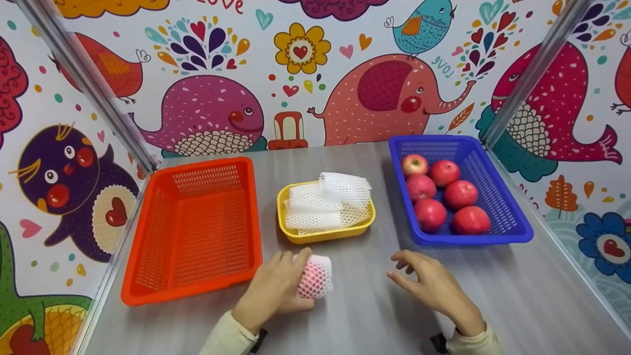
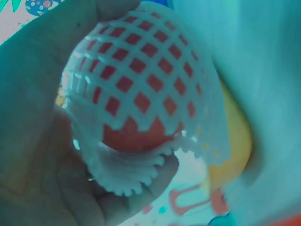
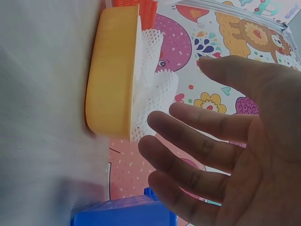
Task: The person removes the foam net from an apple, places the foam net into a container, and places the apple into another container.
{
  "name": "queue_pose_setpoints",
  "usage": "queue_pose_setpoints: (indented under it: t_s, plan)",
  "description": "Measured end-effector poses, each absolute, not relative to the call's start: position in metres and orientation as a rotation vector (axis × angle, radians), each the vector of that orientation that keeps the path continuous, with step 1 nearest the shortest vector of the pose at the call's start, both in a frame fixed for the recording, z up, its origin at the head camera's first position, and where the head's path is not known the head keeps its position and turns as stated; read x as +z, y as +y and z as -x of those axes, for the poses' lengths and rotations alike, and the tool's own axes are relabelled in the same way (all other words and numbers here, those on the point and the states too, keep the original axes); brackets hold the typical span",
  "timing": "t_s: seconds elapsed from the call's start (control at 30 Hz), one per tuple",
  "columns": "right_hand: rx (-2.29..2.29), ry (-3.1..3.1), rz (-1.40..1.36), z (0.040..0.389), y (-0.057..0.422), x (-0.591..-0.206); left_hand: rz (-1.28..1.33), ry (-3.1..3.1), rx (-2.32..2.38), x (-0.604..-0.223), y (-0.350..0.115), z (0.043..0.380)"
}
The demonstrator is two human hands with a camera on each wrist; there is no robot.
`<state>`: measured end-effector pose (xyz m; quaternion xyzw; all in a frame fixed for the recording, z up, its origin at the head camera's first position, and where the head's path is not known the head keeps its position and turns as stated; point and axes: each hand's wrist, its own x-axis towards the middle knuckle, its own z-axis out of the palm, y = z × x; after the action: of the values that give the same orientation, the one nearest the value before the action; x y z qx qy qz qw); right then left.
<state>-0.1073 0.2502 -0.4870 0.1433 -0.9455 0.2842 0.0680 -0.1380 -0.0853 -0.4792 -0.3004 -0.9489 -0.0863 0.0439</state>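
My left hand [image 1: 278, 286] grips a red apple [image 1: 311, 282] wrapped in a white foam net sleeve [image 2: 141, 61]. The thumb and fingers curl round its sides, and the red skin shows through the mesh and at the sleeve's loose scalloped end in the left wrist view. My right hand [image 1: 434, 283] hovers over the table in front of the blue basket, holding nothing, with its fingers spread and slightly bent. Beyond the hands, a yellow tub [image 1: 325, 237] holds several folded white foam nets [image 1: 315, 209].
On the left stands an orange basket [image 1: 212, 231] with nothing inside. At the right, a blue basket [image 1: 512, 217] holds several bare red apples [image 1: 461, 195]. Printed wall panels [image 1: 296, 98] with metal posts [image 1: 93, 88] enclose the grey table [image 1: 365, 305].
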Motion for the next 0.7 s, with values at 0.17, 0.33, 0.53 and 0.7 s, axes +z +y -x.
queue_pose_setpoints:
  t_s: [0.17,0.33,0.53,0.7]
  plan:
    - [0.880,-2.857,-0.446,0.107,0.250,-0.489,0.912,-2.988,-0.324,-0.501,-0.075,0.140]
    - [0.886,-2.868,-0.439,0.105,0.251,-0.490,0.932,-3.025,-0.324,-0.517,-0.072,0.142]
    - [0.872,-2.872,-0.435,0.107,0.251,-0.491,0.963,-3.087,-0.278,-0.518,-0.073,0.146]
    - [0.877,-2.887,-0.419,0.106,0.250,-0.492,1.019,-3.044,-0.238,-0.517,-0.075,0.147]
